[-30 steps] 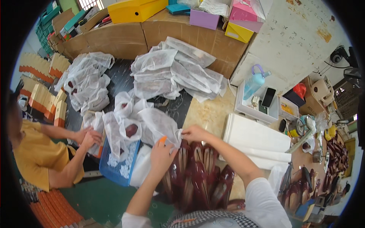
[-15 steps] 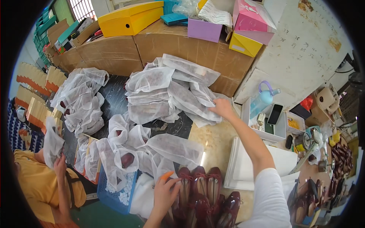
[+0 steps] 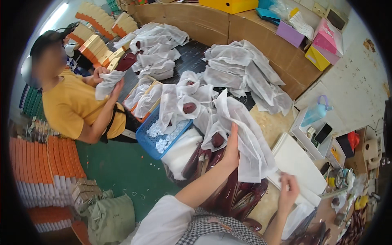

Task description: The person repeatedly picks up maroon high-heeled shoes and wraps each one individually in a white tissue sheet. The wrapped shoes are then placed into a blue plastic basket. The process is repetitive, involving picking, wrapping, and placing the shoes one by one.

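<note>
A translucent white cloth bag (image 3: pixel 253 149) stands raised in front of me. My left hand (image 3: pixel 232 149) is against its left side and grips it; part of the fingers is behind the cloth. To the right of the bag's lower end, my right hand (image 3: pixel 288 190) has its fingers loosely bent and apart, with nothing seen in them. Several glossy dark red shoes (image 3: pixel 212 190) stand below the bag, partly covered by my left forearm. Left of the raised bag lie bagged shoes (image 3: pixel 189 108), their dark red toes showing at the openings.
Piles of bagged shoes (image 3: pixel 228 61) lie toward the cardboard boxes (image 3: pixel 261 38). A blue basket (image 3: pixel 143 141) holds crumpled pale paper. A person in a yellow shirt (image 3: pixel 67 106) handles a bagged shoe at left. White sheets (image 3: pixel 296 159) and a white tray (image 3: pixel 304 141) are at right.
The view has swung left and down. My right hand has left the pile of bagged shoes and come back near me. My left hand now holds a white bag up; the orange item at its fingers is gone.
</note>
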Demonstrator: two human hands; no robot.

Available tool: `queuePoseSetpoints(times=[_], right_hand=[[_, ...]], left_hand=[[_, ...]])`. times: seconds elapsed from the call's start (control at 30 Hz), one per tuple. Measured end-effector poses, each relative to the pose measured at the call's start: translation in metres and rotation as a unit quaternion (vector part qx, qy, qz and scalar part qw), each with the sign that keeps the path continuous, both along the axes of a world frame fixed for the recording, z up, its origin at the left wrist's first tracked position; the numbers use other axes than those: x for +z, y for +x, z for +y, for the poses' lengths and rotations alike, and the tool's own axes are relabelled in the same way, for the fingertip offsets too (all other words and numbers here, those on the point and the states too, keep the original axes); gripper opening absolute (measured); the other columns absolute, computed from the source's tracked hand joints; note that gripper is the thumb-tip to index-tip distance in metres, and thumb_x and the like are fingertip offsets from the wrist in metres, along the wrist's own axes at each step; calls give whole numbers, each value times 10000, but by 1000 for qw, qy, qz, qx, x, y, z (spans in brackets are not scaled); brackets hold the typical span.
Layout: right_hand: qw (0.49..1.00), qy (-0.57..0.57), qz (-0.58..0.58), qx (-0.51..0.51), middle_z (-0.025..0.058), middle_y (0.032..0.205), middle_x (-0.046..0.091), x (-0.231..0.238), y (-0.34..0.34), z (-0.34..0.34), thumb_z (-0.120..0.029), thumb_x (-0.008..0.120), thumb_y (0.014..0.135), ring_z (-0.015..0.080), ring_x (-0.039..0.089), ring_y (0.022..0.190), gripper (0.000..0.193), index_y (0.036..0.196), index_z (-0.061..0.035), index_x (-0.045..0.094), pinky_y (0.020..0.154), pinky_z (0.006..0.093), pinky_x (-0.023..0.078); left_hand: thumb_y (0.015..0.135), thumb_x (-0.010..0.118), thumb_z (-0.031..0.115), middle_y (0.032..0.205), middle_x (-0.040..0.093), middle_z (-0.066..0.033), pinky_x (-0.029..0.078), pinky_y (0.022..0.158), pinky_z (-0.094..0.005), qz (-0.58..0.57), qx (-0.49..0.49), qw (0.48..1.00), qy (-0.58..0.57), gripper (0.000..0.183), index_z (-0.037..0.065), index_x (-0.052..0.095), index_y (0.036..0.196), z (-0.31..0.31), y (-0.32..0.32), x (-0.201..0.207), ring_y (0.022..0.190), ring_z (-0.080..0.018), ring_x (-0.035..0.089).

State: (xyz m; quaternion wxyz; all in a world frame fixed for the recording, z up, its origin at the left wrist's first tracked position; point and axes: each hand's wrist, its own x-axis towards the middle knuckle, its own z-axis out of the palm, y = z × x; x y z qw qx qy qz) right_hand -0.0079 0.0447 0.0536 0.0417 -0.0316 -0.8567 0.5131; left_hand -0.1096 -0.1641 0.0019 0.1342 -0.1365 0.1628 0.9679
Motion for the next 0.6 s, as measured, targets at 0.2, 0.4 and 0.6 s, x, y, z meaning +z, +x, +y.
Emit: queuePoseSetpoints(times=[0.2,0.4,0.6], right_hand=[[998,-10,27,47,152,1205,544,-4,15,-44,-122,677,754,250,542,1090,543,1243,18,488,918,349,422],[993,-95,-48,-44,144,1074,607,-10,18,-22,-170,589,858,250,570,996,382,1177,31,531,877,353,433],[960,-268,-75,-37,152,1095,596,0,19,-55,-209,553,912,207,574,987,375,1192,35,504,821,313,468]], left_hand=[[913,499,475,1212,524,-73,418,934,-327,6,8,977,-213,616,23,391,1317,36,33,20,1089,-188,513],[801,699,357,1431,263,-187,314,1043,-398,270,18,876,-400,948,15,89,1442,16,67,33,1286,-296,342],[705,765,158,1151,564,-146,439,900,-319,289,101,754,-581,430,7,600,1071,16,113,8,1058,-213,546]])
